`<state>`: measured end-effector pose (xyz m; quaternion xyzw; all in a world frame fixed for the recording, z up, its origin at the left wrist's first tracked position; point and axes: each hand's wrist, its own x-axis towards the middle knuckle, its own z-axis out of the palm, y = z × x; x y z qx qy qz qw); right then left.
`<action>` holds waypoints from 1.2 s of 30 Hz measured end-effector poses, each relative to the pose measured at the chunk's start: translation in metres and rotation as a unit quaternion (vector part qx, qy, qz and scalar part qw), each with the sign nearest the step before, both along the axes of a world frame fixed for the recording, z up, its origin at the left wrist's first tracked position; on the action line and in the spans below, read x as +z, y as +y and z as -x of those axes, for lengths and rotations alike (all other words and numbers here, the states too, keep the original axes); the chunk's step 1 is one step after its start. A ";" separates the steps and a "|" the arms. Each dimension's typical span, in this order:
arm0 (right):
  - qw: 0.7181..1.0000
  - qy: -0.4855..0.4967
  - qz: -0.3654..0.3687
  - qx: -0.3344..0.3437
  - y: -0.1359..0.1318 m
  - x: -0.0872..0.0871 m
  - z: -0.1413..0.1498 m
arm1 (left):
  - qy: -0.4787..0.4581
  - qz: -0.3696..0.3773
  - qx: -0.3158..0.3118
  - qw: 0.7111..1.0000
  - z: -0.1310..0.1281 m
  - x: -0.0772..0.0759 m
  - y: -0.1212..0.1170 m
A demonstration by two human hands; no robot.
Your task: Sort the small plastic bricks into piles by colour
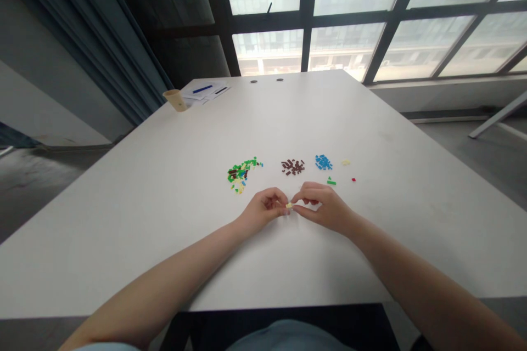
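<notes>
Left hand [263,209] and right hand [321,208] pinch, I see, a tiny pale-yellow plastic brick [289,205] between their fingertips, live above my white table [135,241].

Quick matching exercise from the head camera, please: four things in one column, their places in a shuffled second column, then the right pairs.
1. pale yellow brick
2. brown bricks
3. blue bricks
4. tan cup

A. beside papers, far from the hands
B. between the left hand and right hand
C. right of the brown bricks
D. right of the mixed green-and-yellow heap

Pairs: 1-B, 2-D, 3-C, 4-A
</notes>
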<state>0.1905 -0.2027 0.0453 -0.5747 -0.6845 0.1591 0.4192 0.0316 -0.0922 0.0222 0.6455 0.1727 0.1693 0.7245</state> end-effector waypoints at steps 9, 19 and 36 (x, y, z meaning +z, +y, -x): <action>1.000 0.001 -0.006 0.008 0.002 -0.002 0.003 | -0.004 0.014 -0.005 1.000 0.000 0.001 -0.002; 0.947 -0.073 -0.001 -0.314 -0.012 -0.005 -0.131 | 0.047 -0.014 -0.058 0.997 0.000 0.001 -0.006; 0.864 -0.145 0.216 -0.432 -0.007 -0.044 -0.160 | 0.104 -0.242 -0.184 0.947 0.004 0.000 -0.007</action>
